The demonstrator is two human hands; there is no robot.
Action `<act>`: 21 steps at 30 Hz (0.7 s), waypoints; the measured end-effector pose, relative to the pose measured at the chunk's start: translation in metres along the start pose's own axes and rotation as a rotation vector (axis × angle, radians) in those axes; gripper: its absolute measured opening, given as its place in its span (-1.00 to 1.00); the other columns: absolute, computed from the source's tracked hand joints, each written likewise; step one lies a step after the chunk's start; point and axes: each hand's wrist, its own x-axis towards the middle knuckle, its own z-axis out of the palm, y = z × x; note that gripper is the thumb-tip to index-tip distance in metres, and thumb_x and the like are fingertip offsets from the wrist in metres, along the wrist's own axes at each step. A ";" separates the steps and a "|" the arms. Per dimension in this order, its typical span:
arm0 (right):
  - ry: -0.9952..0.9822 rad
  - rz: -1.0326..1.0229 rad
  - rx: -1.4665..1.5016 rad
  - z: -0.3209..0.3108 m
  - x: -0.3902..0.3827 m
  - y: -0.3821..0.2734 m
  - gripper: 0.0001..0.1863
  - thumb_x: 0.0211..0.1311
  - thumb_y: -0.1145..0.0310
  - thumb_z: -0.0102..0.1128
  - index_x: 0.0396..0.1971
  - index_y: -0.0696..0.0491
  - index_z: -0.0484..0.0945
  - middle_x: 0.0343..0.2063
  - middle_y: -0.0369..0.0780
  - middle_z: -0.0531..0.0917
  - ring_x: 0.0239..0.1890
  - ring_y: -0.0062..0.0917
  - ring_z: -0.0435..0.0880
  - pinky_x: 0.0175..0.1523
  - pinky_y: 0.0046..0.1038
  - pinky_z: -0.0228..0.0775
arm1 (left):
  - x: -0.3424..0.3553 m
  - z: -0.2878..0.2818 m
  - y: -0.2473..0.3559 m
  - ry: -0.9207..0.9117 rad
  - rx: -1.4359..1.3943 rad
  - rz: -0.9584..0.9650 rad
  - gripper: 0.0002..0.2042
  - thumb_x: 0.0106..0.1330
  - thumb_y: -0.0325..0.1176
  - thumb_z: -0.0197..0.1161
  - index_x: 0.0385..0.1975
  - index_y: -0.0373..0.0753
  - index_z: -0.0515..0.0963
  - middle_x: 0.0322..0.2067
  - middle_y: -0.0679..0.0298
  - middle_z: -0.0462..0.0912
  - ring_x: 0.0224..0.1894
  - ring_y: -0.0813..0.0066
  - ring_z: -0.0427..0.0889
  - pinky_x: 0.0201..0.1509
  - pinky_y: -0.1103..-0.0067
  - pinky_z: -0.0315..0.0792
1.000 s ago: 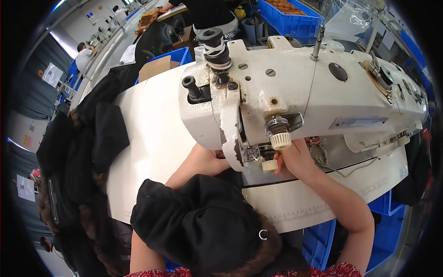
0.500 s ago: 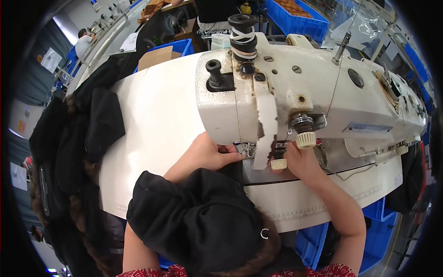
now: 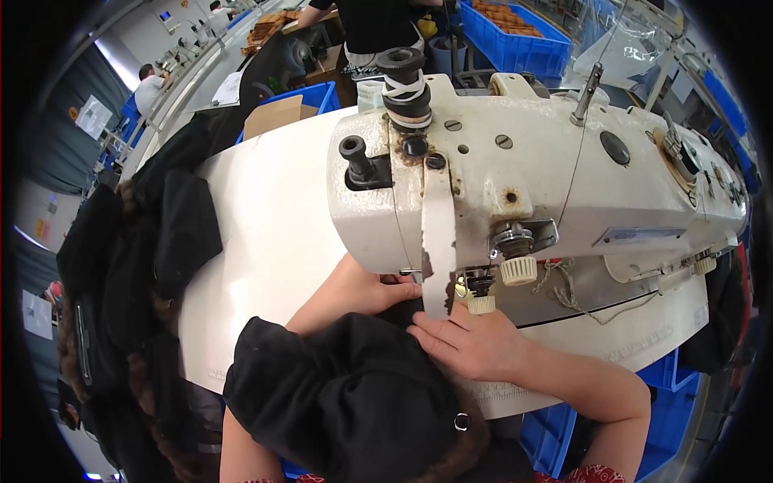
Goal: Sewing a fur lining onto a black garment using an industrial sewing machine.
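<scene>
A black hood (image 3: 346,394) with brown fur trim (image 3: 469,435) and a metal eyelet (image 3: 461,422) drapes over the front edge of the sewing machine's table. Its far end runs up under the white sewing machine (image 3: 475,185). My left hand (image 3: 362,288) is closed on the fabric left of the needle area, its fingers partly hidden by the machine head. Close by on the right, my right hand (image 3: 479,342) pinches the fabric's edge, thumb and fingers together. A worn white strip (image 3: 439,241) hangs in front of the needle area, so the stitching spot is hidden.
More black fur-trimmed pieces (image 3: 121,282) are heaped along the table's left side. Blue bins (image 3: 515,44) stand behind and below the table; a cardboard box (image 3: 278,117) sits in one. Thread (image 3: 564,294) lies right of the needle area. Another person (image 3: 378,32) is behind the machine.
My right hand has come left and nearer from beside the machine's tension knob and now grips the hood's fabric. My left hand stays by the needle area. The whole view has shifted slightly.
</scene>
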 end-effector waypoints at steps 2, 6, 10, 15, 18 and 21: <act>-0.003 -0.029 0.066 0.002 -0.002 0.002 -0.68 -0.06 0.34 0.20 -0.22 0.06 0.60 -0.17 -0.29 0.61 -0.23 -0.59 0.60 -0.31 -0.55 0.40 | -0.003 -0.004 0.009 -0.038 0.106 0.017 -0.66 0.10 -0.45 0.42 -0.09 -0.29 0.59 -0.30 0.28 0.66 -0.33 0.62 0.60 -0.24 0.62 0.51; -0.035 -0.034 0.048 0.003 -0.006 -0.001 -0.68 -0.08 0.35 0.20 -0.24 0.09 0.61 -0.19 -0.23 0.63 -0.33 -0.59 0.60 -0.39 -0.56 0.37 | -0.011 -0.017 0.002 -0.141 -0.299 -0.062 -0.69 0.21 -0.38 0.38 -0.09 -0.36 0.58 -0.33 0.30 0.67 -0.31 0.69 0.57 -0.23 0.65 0.49; -0.044 -0.006 0.047 0.002 -0.008 0.000 -0.67 -0.06 0.37 0.20 -0.22 0.12 0.62 -0.19 -0.17 0.66 -0.42 -0.58 0.59 -0.44 -0.53 0.35 | -0.022 -0.020 -0.003 -0.176 -0.311 -0.336 -0.74 0.21 -0.44 0.36 -0.13 -0.39 0.58 -0.33 0.29 0.68 -0.30 0.69 0.56 -0.21 0.64 0.50; -0.053 -0.003 0.047 0.002 -0.007 0.000 -0.66 -0.05 0.38 0.20 -0.20 0.13 0.62 -0.20 -0.15 0.67 -0.41 -0.58 0.59 -0.41 -0.53 0.38 | -0.014 -0.008 -0.021 -0.056 -0.297 -0.192 -0.66 0.16 -0.51 0.37 -0.06 -0.39 0.53 -0.23 0.23 0.68 -0.20 0.62 0.59 -0.13 0.59 0.51; -0.025 -0.005 0.066 0.004 -0.007 0.000 -0.66 -0.04 0.39 0.19 -0.20 0.14 0.61 -0.21 -0.14 0.67 -0.39 -0.54 0.59 -0.37 -0.51 0.40 | -0.009 -0.008 -0.026 -0.003 0.055 0.094 -0.64 0.19 -0.12 0.27 -0.06 -0.11 0.58 -0.18 0.26 0.66 -0.15 0.25 0.60 -0.02 0.40 0.44; 0.011 0.004 0.076 0.009 -0.007 0.003 -0.66 -0.04 0.39 0.17 -0.20 0.16 0.60 -0.21 -0.12 0.66 -0.38 -0.47 0.58 -0.34 -0.45 0.42 | 0.001 -0.011 -0.015 0.028 0.025 0.207 -0.62 0.18 -0.15 0.31 -0.02 -0.14 0.56 -0.15 0.19 0.65 -0.10 0.28 0.60 0.03 0.43 0.44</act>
